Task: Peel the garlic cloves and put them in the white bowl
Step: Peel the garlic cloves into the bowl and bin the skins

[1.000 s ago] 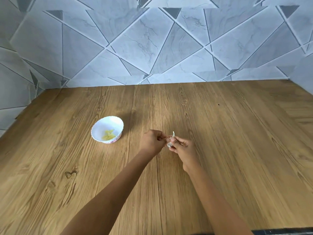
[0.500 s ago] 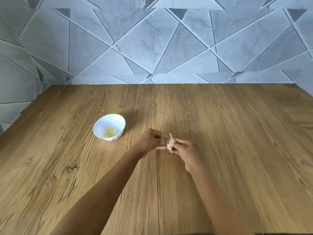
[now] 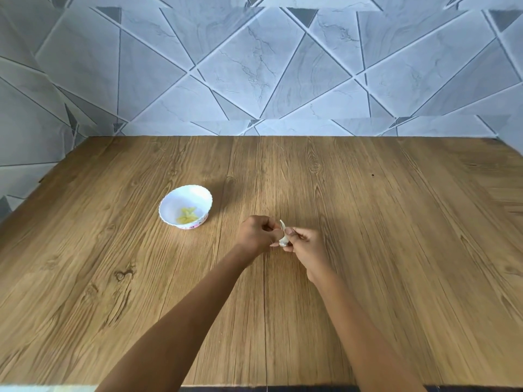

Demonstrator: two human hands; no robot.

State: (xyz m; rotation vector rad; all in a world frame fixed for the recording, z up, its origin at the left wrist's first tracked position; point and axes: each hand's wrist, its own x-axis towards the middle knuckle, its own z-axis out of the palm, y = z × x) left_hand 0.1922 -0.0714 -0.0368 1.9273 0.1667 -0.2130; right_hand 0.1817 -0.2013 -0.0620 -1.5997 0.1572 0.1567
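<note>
Two bare hands meet over the middle of a wooden counter (image 3: 368, 222). Between them is one garlic clove (image 3: 283, 238), small, whitish and papery, its long axis roughly upright, a strip of skin (image 3: 282, 223) curling off its top. The left hand (image 3: 256, 233) pinches it from the left with curled fingers; the right hand (image 3: 305, 244) pinches it from the right. The white bowl (image 3: 181, 198) sits left of both, nearer the left hand, holding pale yellow peeled cloves (image 3: 186, 217).
</note>
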